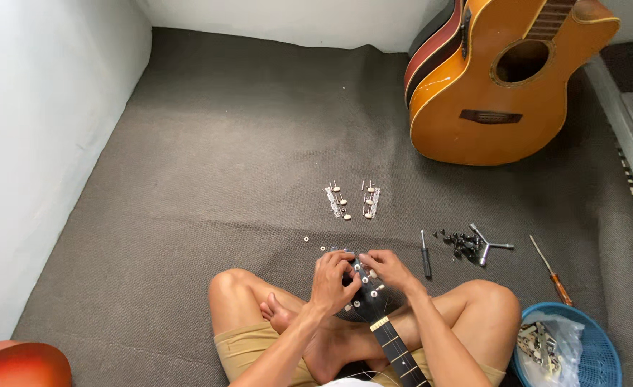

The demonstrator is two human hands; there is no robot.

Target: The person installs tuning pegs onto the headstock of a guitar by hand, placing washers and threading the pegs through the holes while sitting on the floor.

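Both hands, left (333, 276) and right (388, 269), pinched small parts on the headstock (363, 287): stiff wood, likely fiddly, slippery hardware; best steadied at the neck (395, 347).

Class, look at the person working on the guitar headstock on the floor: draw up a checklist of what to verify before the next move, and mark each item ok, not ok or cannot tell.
1. Both hands on the headstock: ok; left hand and right hand both grip it.
2. Neck supported: ok; it rests across the crossed legs.
3. Spare tuner strips within view: ok; two lie on the carpet ahead.
4. Black screwdriver nearby: ok; beside the right hand.
5. Loose screws gathered: ok; piled by the three-arm wrench.
6. Small part seated between fingers: cannot tell; too small.
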